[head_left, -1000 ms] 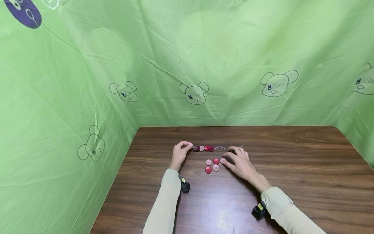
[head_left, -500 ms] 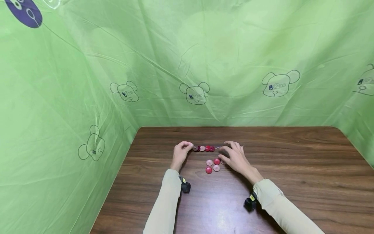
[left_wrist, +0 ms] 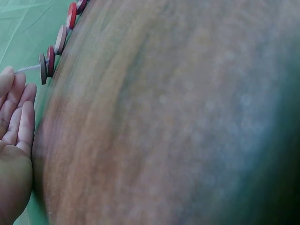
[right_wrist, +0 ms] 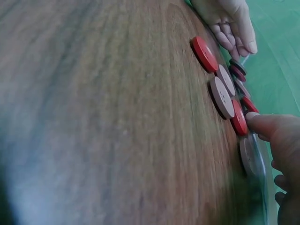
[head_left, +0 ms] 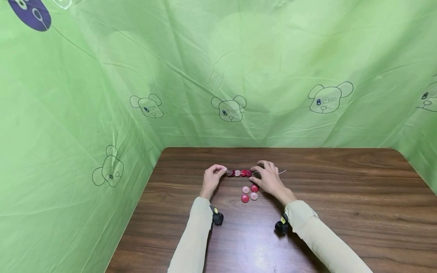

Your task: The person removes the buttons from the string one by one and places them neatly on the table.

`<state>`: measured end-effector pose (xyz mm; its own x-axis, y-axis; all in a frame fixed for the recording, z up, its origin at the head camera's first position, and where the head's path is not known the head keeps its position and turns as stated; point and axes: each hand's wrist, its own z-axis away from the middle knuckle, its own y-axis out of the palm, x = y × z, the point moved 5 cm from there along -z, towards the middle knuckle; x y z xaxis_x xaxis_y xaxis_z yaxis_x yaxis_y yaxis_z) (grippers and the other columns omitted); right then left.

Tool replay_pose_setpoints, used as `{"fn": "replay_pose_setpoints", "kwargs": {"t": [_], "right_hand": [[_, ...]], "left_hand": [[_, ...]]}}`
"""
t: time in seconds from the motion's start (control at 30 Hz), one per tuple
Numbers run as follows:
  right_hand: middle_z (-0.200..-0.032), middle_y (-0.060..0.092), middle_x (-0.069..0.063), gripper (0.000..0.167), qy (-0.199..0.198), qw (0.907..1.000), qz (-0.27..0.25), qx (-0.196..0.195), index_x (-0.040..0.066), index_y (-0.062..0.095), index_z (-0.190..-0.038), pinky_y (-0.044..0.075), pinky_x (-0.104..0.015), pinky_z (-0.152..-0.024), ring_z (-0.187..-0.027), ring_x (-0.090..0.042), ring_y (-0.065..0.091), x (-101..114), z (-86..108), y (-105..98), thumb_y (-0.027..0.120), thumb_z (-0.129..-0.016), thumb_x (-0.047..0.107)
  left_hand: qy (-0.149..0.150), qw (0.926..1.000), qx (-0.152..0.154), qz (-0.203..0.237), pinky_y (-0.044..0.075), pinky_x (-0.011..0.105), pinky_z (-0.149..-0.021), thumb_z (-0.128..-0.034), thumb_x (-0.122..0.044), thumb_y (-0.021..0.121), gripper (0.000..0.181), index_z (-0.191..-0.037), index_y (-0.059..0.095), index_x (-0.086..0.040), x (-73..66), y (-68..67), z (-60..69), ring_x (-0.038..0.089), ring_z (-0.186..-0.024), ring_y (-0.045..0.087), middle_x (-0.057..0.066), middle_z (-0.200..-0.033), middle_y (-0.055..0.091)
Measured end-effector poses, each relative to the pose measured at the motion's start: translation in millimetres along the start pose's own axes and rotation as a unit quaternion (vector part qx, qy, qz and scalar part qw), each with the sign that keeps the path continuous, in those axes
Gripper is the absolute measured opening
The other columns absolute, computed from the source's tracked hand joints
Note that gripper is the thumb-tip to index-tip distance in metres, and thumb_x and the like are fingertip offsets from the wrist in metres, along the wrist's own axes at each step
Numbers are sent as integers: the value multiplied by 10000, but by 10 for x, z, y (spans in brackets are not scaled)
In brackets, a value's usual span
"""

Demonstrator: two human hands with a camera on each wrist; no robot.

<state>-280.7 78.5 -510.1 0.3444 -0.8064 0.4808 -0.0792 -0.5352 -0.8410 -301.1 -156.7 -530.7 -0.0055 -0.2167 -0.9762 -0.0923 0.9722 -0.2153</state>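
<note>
Several buttons are threaded in a row on a pale string [left_wrist: 29, 69]: a dark brown button [left_wrist: 43, 69], a dark red one, a pink button [head_left: 237, 173], a red button [head_left: 243, 173] and another dark red button [head_left: 249, 173] at the right end. My left hand [head_left: 212, 181] pinches the string's left end between thumb and index finger, a little apart from the brown button. At the right end, thumb and index finger of my right hand [head_left: 269, 180] hold the last dark red button from both sides. Beyond that hand, the string's free tail shows.
Loose buttons lie nearer me on the wooden table [head_left: 191, 242]: a pink button [head_left: 246, 189], a red button [head_left: 254, 188], another red button [head_left: 245, 198], another pink button [head_left: 254, 196] and one partly hidden by my right hand. Green fabric [head_left: 266, 125] stands behind the table.
My right hand has moved left along the string, from beside the loose buttons to the last threaded button. My left hand has kept its pinch and place.
</note>
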Motion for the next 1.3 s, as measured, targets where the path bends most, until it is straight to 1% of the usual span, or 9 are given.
{"fn": "replay_pose_setpoints", "kwargs": {"t": [0.1, 0.2, 0.33, 0.43, 0.53, 0.7, 0.87, 1.1, 1.3], "right_hand": [[-1335, 487, -192, 394, 16, 9999, 108, 45, 179, 669, -1168, 288, -550, -951, -1246, -421, 369, 0, -25, 24, 737, -820, 351], [-1354, 472, -197, 413, 32, 9999, 99, 118, 184, 660, -1200, 276, -547, -966, -1257, -424, 354, 6, -51, 42, 731, -828, 351], [-1361, 462, -190, 349, 45, 9998, -3, 188, 190, 677, -1154, 258, -544, -991, -1265, -416, 340, 20, -84, 59, 721, -844, 344], [-1344, 476, -178, 291, 9, 9999, -16, 141, 186, 685, -1087, 266, -543, -982, -1252, -407, 355, 27, -95, 65, 725, -841, 338], [-1323, 491, -171, 278, -24, 10000, 7, 74, 177, 679, -1058, 277, -545, -971, -1236, -402, 371, 25, -93, 66, 733, -835, 333], [-1325, 492, -166, 278, 26, 10000, -8, 51, 179, 677, -1061, 280, -530, -970, -1234, -388, 369, 10, -73, 58, 732, -836, 334], [-1324, 497, -169, 293, -10, 10000, 1, -5, 168, 680, -1066, 286, -528, -956, -1230, -391, 376, -6, -45, 36, 729, -836, 341], [-1334, 489, -158, 300, 67, 10000, 3, 37, 161, 681, -1076, 271, -539, -984, -1254, -385, 359, -54, -12, 12, 717, -846, 350], [-1327, 491, -164, 286, 81, 9999, -59, -3, 157, 682, -1070, 264, -540, -990, -1250, -385, 359, -97, 16, -10, 718, -849, 334]], "left_hand": [[-8, 10000, -15, -3, 464, 185, -675, -847, -187, 734, 121, -908, 725, -82, 5, 7, -5, 44, -745, 607, 53, -881, 717], [15, 10000, -35, -9, 462, 183, -669, -840, -196, 740, 137, -906, 726, -77, 8, 10, -12, 42, -737, 604, 54, -875, 717], [44, 10000, -59, -17, 456, 178, -659, -840, -188, 741, 135, -905, 726, -71, 11, 12, -23, 34, -723, 601, 51, -862, 717], [42, 10000, -73, -30, 451, 175, -654, -840, -177, 740, 116, -900, 728, -77, 12, 14, -26, 31, -716, 599, 47, -855, 717], [44, 9999, -80, -70, 453, 175, -654, -840, -179, 740, 116, -899, 729, -80, 9, 14, -25, 31, -718, 601, 47, -855, 718], [66, 9999, -48, -72, 459, 176, -664, -843, -191, 737, 123, -903, 728, -84, 7, 14, -31, 40, -731, 610, 49, -865, 722], [84, 10000, -10, -50, 459, 177, -661, -853, -189, 727, 119, -905, 726, -82, 17, 12, -36, 51, -738, 609, 54, -876, 718], [87, 9999, 15, -101, 460, 186, -681, -855, -206, 726, 143, -923, 729, -80, 24, 11, -18, 95, -772, 616, 109, -928, 721], [50, 9999, 15, -89, 461, 183, -677, -849, -214, 732, 139, -913, 727, -91, 33, 1, -15, 64, -762, 609, 79, -913, 720]]}}
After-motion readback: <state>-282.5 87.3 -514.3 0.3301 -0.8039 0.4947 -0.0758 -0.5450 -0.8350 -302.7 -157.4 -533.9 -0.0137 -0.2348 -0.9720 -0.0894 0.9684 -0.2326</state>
